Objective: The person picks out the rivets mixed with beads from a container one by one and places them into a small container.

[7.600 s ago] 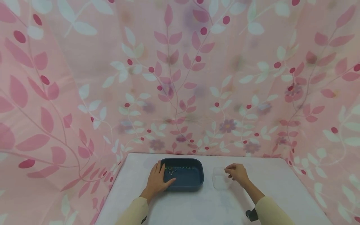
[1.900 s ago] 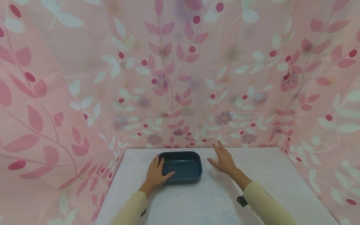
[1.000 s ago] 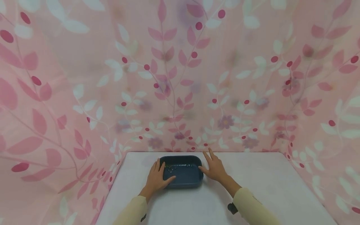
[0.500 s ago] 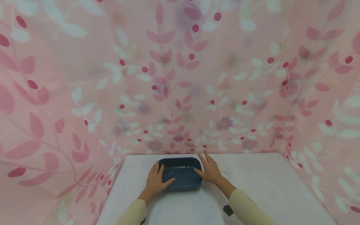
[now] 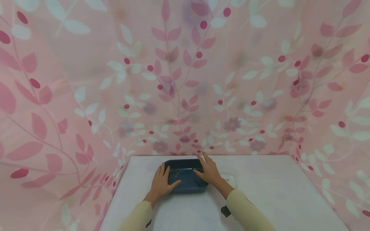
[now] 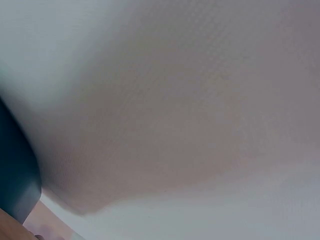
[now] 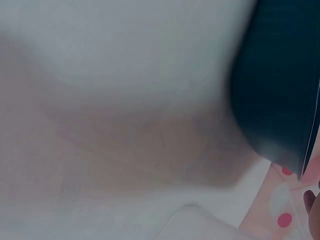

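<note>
A dark blue rectangular tray point(image 5: 188, 186) sits on the white table, with several tiny shiny pieces point(image 5: 175, 174) inside near its left back. My left hand point(image 5: 162, 185) rests on the tray's left side, fingers spread and fairly straight, thumb toward its front. Over the right rim lies my right hand point(image 5: 210, 171), fingers extended and thumb above the inside. The left wrist view catches the tray's side point(image 6: 17, 165) at its edge; in the right wrist view the tray's wall point(image 7: 280, 75) fills the upper right. Most of the fingertips are hidden from the wrist views.
A small clear container point(image 5: 231, 180) lies right of the tray, partly hidden behind my right wrist, its contents too small to tell. The white table point(image 5: 277, 189) ends at a pink leaf-patterned curtain point(image 5: 185, 96) behind and at both sides.
My right hand, earlier with its fingertips together at the clear container, has opened and moved left onto the tray's right rim. The left hand stays on the tray.
</note>
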A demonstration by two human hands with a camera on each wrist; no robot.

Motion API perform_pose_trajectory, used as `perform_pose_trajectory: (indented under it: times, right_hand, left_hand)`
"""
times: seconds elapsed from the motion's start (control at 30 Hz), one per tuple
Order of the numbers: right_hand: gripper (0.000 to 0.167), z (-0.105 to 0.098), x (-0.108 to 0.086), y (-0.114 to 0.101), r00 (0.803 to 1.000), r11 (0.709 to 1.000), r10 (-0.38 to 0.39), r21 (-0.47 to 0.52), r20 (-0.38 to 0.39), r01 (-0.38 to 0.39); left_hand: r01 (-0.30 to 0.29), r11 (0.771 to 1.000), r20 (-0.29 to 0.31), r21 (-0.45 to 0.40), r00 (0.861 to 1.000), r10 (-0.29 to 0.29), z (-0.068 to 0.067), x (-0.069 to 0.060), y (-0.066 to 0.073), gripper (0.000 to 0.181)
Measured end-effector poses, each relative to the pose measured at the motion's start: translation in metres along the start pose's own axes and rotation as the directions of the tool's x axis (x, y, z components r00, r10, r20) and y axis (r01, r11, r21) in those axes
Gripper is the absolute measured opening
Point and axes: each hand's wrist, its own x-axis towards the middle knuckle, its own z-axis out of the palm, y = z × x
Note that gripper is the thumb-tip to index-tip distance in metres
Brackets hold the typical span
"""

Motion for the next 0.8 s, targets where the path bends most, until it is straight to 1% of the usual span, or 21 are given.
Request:
perform_pose_trajectory:
  times: [0.1, 0.17, 0.23, 0.37, 0.47, 0.53, 0.6, 0.7, 0.8]
  right_hand:
    - [0.076, 0.005, 0.004, -0.008, 1.000, 1.000, 0.012, 0.007, 0.002, -0.012]
    - [0.075, 0.009, 0.005, -0.012, 1.000, 1.000, 0.017, 0.003, 0.003, -0.017]
    - [0.075, 0.013, 0.007, -0.015, 1.000, 1.000, 0.005, 0.001, -0.008, -0.005]
    - [0.076, 0.020, 0.010, -0.019, 0.998, 0.999, -0.043, 0.020, -0.038, 0.044]
    - [0.076, 0.024, 0.011, -0.022, 0.998, 0.995, -0.051, 0.081, -0.048, 0.055]
    - [0.075, 0.028, 0.013, -0.023, 0.998, 0.988, -0.038, 0.149, -0.044, 0.044]
    - [0.073, 0.031, 0.014, -0.025, 1.000, 0.975, -0.015, 0.222, -0.027, 0.021]
    - [0.068, 0.036, 0.016, -0.027, 1.000, 0.944, 0.026, 0.328, -0.001, -0.024]
    - [0.063, 0.041, 0.017, -0.030, 0.998, 0.922, 0.060, 0.382, 0.014, -0.061]
  left_hand:
    - [-0.008, 1.000, -0.025, 0.001, 1.000, 0.009, 0.005, 0.001, -0.004, 0.103]
    - [-0.025, 1.000, -0.051, 0.004, 0.998, 0.026, 0.010, 0.001, -0.006, 0.103]
    - [-0.038, 0.999, -0.069, 0.009, 0.997, 0.038, 0.011, 0.001, -0.007, 0.103]
    - [-0.033, 0.999, -0.056, 0.025, 0.998, 0.034, 0.008, 0.003, -0.005, 0.103]
    - [-0.024, 0.999, -0.040, 0.021, 0.999, 0.025, 0.004, 0.003, -0.002, 0.102]
    - [-0.019, 1.000, -0.034, 0.015, 0.999, 0.020, 0.002, 0.003, -0.002, 0.102]
    - [-0.016, 1.000, -0.031, 0.016, 0.999, 0.016, 0.002, 0.003, -0.002, 0.102]
    - [-0.008, 1.000, -0.033, 0.019, 0.999, 0.008, 0.004, 0.003, -0.003, 0.102]
    - [-0.012, 1.000, -0.049, 0.015, 0.999, 0.012, 0.008, 0.003, -0.004, 0.102]
